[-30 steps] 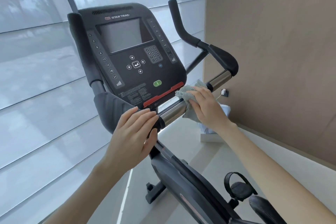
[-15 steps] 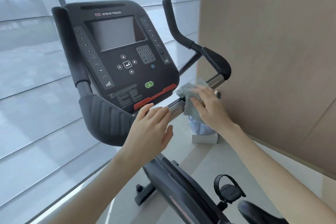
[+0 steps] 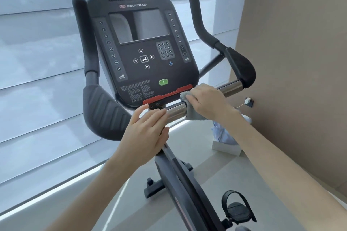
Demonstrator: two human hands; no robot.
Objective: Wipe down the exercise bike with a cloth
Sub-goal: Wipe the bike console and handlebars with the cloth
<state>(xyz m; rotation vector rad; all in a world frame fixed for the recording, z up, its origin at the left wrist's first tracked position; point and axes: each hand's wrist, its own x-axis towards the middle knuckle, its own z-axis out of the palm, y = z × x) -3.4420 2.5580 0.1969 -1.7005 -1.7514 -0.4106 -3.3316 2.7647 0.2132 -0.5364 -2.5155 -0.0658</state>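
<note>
Two hands at the exercise bike (image 3: 180, 184), both on the crossbar just under the console (image 3: 144, 73). Right hand (image 3: 204, 102): curls over the grey cloth (image 3: 195, 115) and presses it round the bar, just beside the near chrome sleeve (image 3: 175, 111). Left hand (image 3: 148, 133): lies flat, fingers straight and together, holds nothing, rests on the joint where bar meets post, fingertips touching that same sleeve.

Looks like mid-wipe of the bar, with most of the bike not yet done. To do it well:
- Keep the cloth wrapped right round the tube and twist while sliding, so the underside gets cleaned too.
- Work outward to the far chrome sleeve (image 3: 231, 88) and the padded rest (image 3: 242, 69), then back across.
- Steady the frame with the flat hand, but lift it clear before the cloth arrives.
- Keep the hanging tail of cloth off the red strip (image 3: 167, 94) and the green button (image 3: 163, 82), probably easy to press by accident.

Reads "STAR TRAC" in pale letters at the top of the console, beside a small red logo. Shows 1, 3, 6, 9, 12, 15, 18, 21 down the left column and 24, 27, 30, 33, 36, 40 down the right, plus a keypad (image 3: 164, 49) of digits. Carries a block of small white print at lower left, too fine to read.
</note>
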